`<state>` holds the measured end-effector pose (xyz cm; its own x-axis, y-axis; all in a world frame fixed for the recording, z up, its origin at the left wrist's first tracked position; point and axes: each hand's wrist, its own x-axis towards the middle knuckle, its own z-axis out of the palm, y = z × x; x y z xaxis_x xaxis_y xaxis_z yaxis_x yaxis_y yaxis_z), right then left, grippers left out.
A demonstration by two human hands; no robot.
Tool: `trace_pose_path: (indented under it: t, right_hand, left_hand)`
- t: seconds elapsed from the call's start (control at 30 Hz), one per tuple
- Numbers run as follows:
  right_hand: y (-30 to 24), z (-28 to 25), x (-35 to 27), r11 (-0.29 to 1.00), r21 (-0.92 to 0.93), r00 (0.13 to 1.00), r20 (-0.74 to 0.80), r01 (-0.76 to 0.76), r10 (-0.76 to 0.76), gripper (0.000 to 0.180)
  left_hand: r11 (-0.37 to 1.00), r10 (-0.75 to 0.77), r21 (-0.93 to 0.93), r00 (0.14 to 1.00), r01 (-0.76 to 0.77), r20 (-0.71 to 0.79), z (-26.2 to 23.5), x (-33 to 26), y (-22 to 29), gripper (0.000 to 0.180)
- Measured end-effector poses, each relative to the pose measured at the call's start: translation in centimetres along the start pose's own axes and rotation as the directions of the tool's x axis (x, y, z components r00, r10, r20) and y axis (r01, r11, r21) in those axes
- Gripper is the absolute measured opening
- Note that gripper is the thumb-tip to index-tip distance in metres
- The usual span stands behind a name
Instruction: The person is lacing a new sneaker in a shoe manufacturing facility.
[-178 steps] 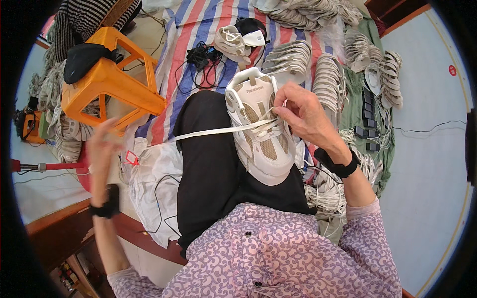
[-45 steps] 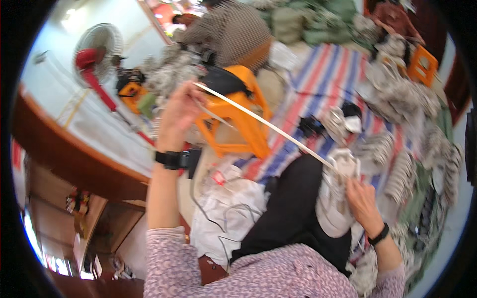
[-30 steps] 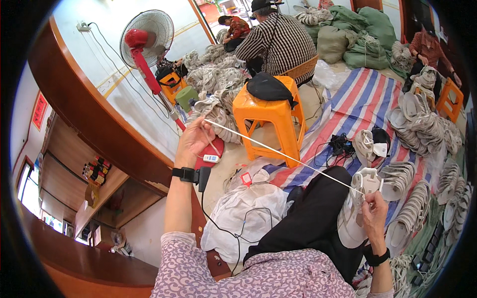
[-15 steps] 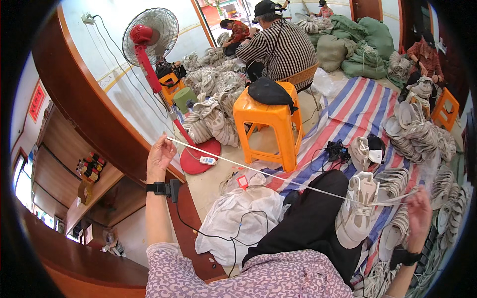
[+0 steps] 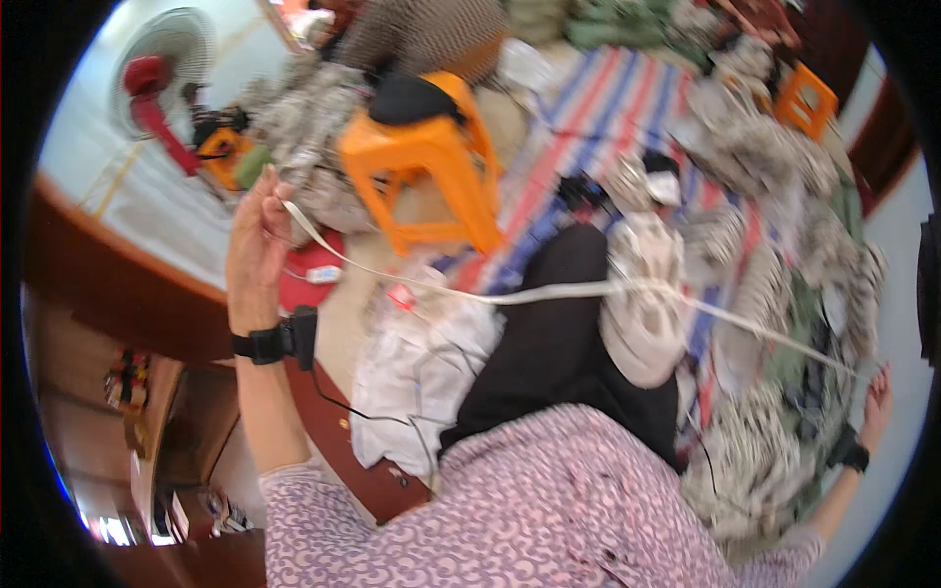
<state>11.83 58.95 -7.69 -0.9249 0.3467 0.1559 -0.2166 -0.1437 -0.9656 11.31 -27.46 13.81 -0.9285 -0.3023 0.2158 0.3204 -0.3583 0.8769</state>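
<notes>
A white shoe [image 5: 642, 304] rests on my lap, over black trousers. A white lace [image 5: 510, 292] runs through it and is pulled taut to both sides. My left hand [image 5: 257, 245] is raised far out to the left, pinching one end of the lace. My right hand [image 5: 875, 394] is stretched out low at the right, holding the other end. Both wrists carry black bands. The picture is blurred by motion.
An orange plastic stool [image 5: 431, 167] with a dark bag on top stands ahead on a striped mat [image 5: 578, 127]. A standing fan [image 5: 157, 88] is at the left. Piles of white shoes [image 5: 755, 167] lie at the right. A white plastic bag [image 5: 421, 372] sits beside my left leg.
The view has swung and tilted. My hands have pulled the lace further apart, the right hand dropping lower to the right, the left staying raised.
</notes>
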Motion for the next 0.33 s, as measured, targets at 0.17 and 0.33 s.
trace_pose_path:
  t: [0.17,0.33]
  right_hand:
    - [-7.9,-26.1,-12.5,0.991,0.109,0.934,-0.339,-0.08,0.112,0.034]
    - [-4.6,-27.0,-19.4,0.95,0.055,0.708,-0.653,-0.307,0.267,0.026]
  left_hand:
    - [0.945,-0.313,0.185,0.907,0.269,0.281,6.1,4.0,-16.7,0.023]
    - [0.84,-0.539,0.339,0.718,0.423,0.44,13.4,0.8,-25.3,0.025]
